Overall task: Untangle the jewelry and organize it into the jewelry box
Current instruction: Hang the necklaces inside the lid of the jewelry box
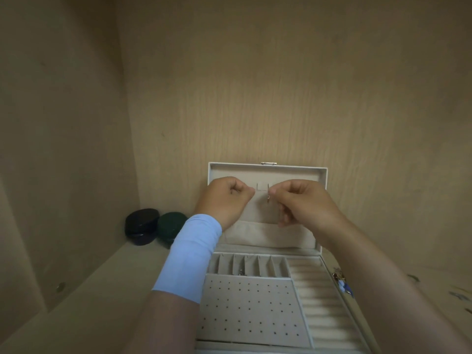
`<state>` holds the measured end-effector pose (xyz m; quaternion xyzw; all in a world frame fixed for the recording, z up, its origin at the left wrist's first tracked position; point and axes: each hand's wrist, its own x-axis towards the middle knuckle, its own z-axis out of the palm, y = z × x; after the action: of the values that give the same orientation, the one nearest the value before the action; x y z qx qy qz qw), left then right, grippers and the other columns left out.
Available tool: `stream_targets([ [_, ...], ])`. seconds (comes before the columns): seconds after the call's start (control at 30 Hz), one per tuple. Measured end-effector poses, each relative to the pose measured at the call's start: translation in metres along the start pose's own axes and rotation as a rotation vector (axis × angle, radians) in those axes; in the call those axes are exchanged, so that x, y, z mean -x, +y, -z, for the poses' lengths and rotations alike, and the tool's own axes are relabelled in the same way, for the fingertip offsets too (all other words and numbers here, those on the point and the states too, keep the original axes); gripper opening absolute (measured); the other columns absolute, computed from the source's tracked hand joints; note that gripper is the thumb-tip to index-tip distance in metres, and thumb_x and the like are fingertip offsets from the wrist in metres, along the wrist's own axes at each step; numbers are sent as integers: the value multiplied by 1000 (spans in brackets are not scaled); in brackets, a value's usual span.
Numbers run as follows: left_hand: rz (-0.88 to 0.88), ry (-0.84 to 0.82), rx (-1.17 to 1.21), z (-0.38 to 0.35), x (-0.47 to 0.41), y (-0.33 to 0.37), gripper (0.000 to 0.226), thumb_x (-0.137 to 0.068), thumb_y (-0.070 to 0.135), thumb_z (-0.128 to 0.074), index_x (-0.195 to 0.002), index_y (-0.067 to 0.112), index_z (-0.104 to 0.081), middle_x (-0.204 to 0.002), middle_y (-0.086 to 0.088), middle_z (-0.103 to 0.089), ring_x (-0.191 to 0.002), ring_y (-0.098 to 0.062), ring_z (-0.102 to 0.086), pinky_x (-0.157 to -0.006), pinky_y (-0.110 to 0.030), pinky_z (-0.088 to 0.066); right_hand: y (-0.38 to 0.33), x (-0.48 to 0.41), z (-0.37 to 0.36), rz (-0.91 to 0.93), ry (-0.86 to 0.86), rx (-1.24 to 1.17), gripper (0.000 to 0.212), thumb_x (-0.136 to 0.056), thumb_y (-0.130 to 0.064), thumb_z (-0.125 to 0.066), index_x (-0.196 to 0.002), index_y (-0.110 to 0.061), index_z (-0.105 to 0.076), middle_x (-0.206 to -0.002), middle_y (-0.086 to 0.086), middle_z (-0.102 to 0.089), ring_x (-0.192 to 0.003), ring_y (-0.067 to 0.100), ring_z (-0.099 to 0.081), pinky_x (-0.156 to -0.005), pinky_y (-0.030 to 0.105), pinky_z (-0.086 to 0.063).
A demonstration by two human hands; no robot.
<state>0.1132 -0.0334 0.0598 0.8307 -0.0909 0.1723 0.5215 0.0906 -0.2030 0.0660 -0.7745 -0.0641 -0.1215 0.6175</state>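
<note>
One fine chain (263, 189) held level, long axis left to right, before upright lid of open jewelry box (267, 166); small clasp (268, 198) hanging near right end. Ends pinched by left hand (224, 198) and right hand (304, 203), fingers curled. Box on pale wood shelf (89, 290), against cabinet back panel (281, 98). Black round case (141, 226) and green round case (169, 227) in left corner; loose jewelry (342, 282) just right of box.

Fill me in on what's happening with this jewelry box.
A person holds both hands up in front of the raised lid of the open jewelry box. The left hand and right hand each pinch a fine chain between them, apparently working on it. One small piece already sits in a tray slot, and more jewelry lies right of the box.
</note>
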Motion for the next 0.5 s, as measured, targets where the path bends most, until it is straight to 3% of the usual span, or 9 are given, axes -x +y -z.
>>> stream_targets([
  [0.13,-6,119,-113,-8,2,0,22,-91,37,-62,-75,21,-64,-76,14,-62,-72,-3,-56,-67,-21,-38,5,-14,-12,185,239,300,14,-88,-27,-71,-76,-22,-75,-61,-6,-68,-55,8,-62,-63,29,-55],
  [0.3,52,170,-136,-11,3,-2,32,-93,41,-57,-76,15,-66,-74,5,-66,-73,-15,-61,-58,-22,-40,-1,-27,-28,299,376,438,9,-84,-27,-73,-76,-22,-74,-64,-10,-68,-66,4,-64,-57,16,-43],
  [0.5,84,165,-139,-13,3,-2,38,-94,39,-56,-76,7,-66,-74,-7,-68,-67,-20,-60,-53,-20,-37,2,-30,-32,269,444,470,9,-81,-25,-73,-73,-22,-71,-66,-9,-69,-69,9,-66,-65,25,-52],
])
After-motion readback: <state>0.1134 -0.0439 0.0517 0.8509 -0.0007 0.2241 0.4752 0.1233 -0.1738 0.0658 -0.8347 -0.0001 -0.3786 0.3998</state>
